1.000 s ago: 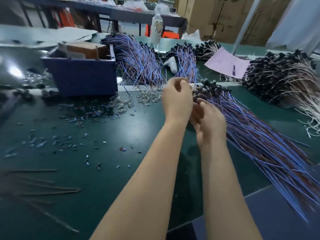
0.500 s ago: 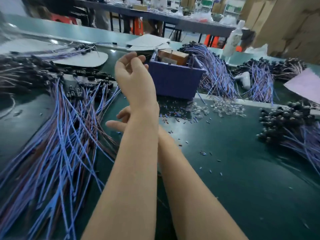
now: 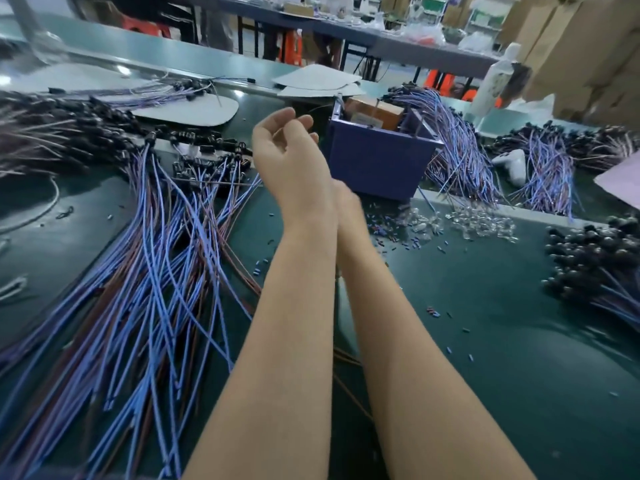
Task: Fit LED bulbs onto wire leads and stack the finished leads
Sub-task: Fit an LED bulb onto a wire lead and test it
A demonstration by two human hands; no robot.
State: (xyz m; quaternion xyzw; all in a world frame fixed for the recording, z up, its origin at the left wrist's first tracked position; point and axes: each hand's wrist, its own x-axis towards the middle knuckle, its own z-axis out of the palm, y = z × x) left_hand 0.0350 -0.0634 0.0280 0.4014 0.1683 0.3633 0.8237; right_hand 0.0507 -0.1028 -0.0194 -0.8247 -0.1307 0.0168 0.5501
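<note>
Our hands over the green bench

Our left hand (image 3: 291,157) hangs loosely open, empty; right hand (image 3: 346,206) is hidden behind it (grip unclear). Wire leads (image 3: 162,265) sprawl at nine o'clock, clear bulbs (image 3: 478,221) at two.

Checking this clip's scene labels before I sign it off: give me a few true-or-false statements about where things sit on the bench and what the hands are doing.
1. A blue bin stands on the green bench beyond the hands. True.
2. The loose clear bulbs lie left of the blue bin. False: they lie in front of it and to its right.
3. The left hand is raised, fingers loosely curled. True.
4. The right hand is in full view. False: the left wrist hides most of it.
5. The spread of blue and brown leads lies on the bench's left side. True.
6. The blue bin is empty. False: a cardboard box sits in it.
</note>
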